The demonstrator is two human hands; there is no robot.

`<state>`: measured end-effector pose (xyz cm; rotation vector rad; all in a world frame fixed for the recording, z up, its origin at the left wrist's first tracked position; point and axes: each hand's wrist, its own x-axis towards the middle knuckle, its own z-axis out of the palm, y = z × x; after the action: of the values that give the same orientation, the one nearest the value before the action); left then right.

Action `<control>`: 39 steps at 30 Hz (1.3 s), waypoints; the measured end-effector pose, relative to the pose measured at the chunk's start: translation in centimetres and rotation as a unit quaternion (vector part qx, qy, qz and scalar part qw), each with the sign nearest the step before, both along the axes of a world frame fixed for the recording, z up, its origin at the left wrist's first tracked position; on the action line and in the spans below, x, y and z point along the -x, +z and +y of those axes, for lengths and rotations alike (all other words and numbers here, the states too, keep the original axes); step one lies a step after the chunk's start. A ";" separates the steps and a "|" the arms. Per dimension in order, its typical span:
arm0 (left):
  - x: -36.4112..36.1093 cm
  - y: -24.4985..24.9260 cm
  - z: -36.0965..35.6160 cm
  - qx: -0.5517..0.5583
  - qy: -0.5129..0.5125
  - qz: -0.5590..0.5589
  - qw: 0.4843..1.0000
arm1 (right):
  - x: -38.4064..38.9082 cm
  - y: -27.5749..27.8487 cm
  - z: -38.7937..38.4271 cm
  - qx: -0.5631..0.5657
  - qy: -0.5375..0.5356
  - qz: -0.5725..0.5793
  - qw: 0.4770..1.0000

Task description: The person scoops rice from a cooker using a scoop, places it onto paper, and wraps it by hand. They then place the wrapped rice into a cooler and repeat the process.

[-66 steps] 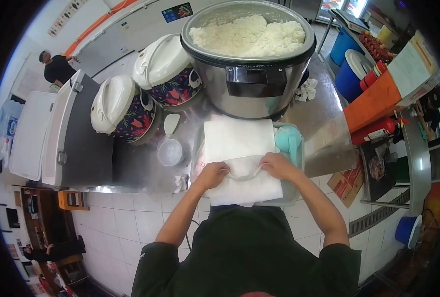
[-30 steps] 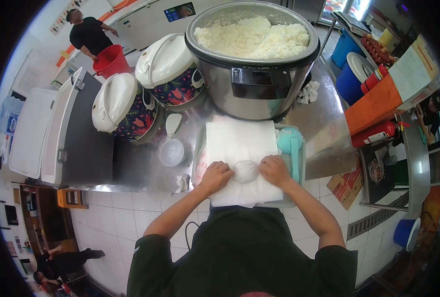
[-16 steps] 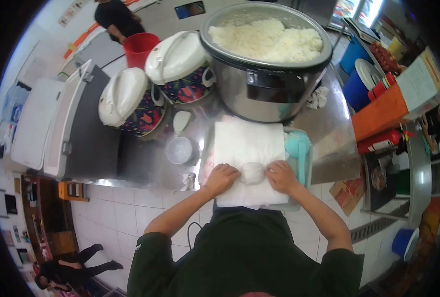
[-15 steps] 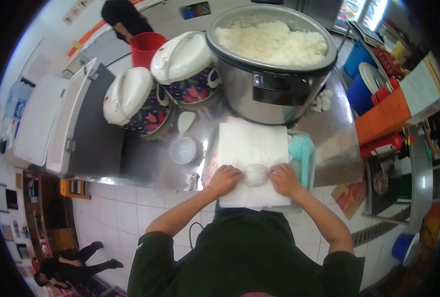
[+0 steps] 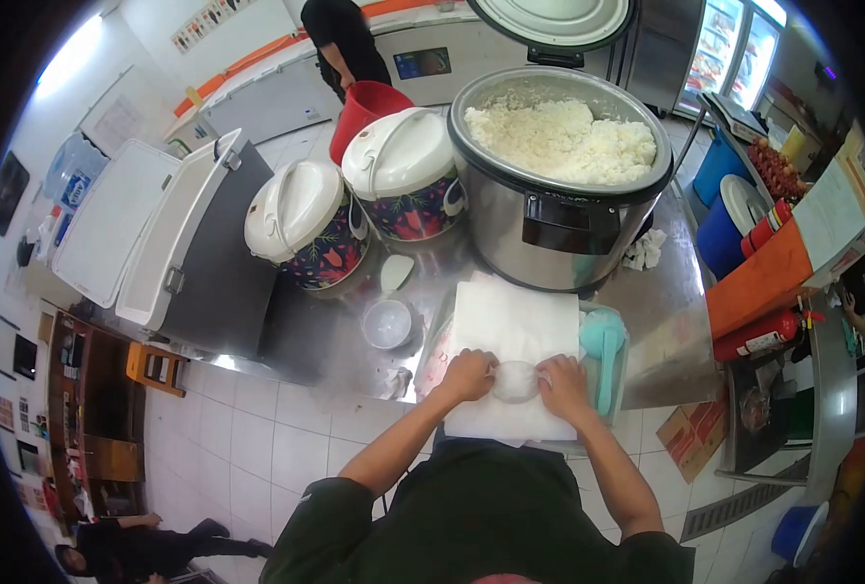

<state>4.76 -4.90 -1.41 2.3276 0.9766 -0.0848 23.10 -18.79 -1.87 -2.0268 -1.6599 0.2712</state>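
Observation:
My left hand (image 5: 468, 376) and my right hand (image 5: 563, 385) press from either side on a small round white bundle of wrapped rice (image 5: 515, 381). The bundle lies on a stack of white paper sheets (image 5: 512, 326) spread over a tray at the near edge of the steel counter (image 5: 656, 302). A teal rice scoop (image 5: 603, 343) lies just right of my right hand. Behind the paper stands a large open steel rice cooker (image 5: 561, 219) full of white rice (image 5: 561, 141).
Two floral rice cookers (image 5: 301, 229) (image 5: 405, 180) with white lids stand at the left. A small clear cup (image 5: 390, 323) sits by the paper. A white chest freezer (image 5: 136, 229) is further left. A person in black with a red bucket (image 5: 366, 102) stands behind the counter.
The paper has been folded into a round bundle between my hands, which moved closer together. The person with the red bucket walked right behind the counter. My view tilted upward.

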 end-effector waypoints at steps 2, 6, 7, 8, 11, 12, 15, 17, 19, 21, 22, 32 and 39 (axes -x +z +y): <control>0.9 -0.8 -0.1 -0.076 -0.059 -0.117 0.988 | 0.0 -0.5 -0.5 -0.029 0.001 -0.004 1.000; 2.5 -1.2 -0.9 0.201 -0.014 -0.286 0.937 | -0.8 -2.3 -0.8 -0.036 0.042 0.197 0.979; 2.8 -0.9 -1.0 0.316 0.019 -0.300 0.900 | -1.0 -2.4 -0.9 -0.038 0.052 0.301 0.951; 3.0 -0.6 -1.0 0.425 0.052 -0.308 0.849 | -1.3 -2.5 -1.2 -0.036 0.045 0.302 0.952; 3.0 0.2 -1.5 0.572 0.118 -0.441 0.681 | -0.2 0.0 -1.5 -0.021 -0.004 0.620 0.784; 2.6 1.0 -2.1 0.590 0.111 -0.487 0.635 | 0.9 1.0 -1.4 -0.018 -0.013 0.622 0.783; 0.8 3.4 -4.0 0.623 0.111 -0.566 0.528 | 4.0 5.3 0.0 -0.156 0.085 0.830 0.530; -0.1 4.8 -5.1 0.636 0.151 -0.575 0.493 | 5.4 6.7 0.4 -0.202 0.106 0.855 0.465; -0.4 5.0 -5.2 0.646 0.194 -0.580 0.457 | 5.8 7.3 0.6 -0.217 0.102 0.853 0.464; -0.7 5.1 -4.9 0.605 0.211 -0.584 0.499 | 5.8 7.9 0.5 -0.232 0.100 0.849 0.464; -0.9 5.4 -4.8 0.605 0.209 -0.585 0.499 | 5.7 8.2 0.4 -0.254 0.079 0.828 0.493; 0.4 11.9 -5.4 0.465 0.157 -0.567 0.661 | 5.4 10.0 0.6 -0.333 0.003 0.467 0.819; 0.6 12.3 -6.2 0.330 0.240 -0.520 0.750 | 7.6 7.4 3.8 -0.481 0.046 0.294 0.825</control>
<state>4.19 -11.09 10.85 1.0775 0.7062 0.8495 15.47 -15.04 5.55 -0.9568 -1.1208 0.0430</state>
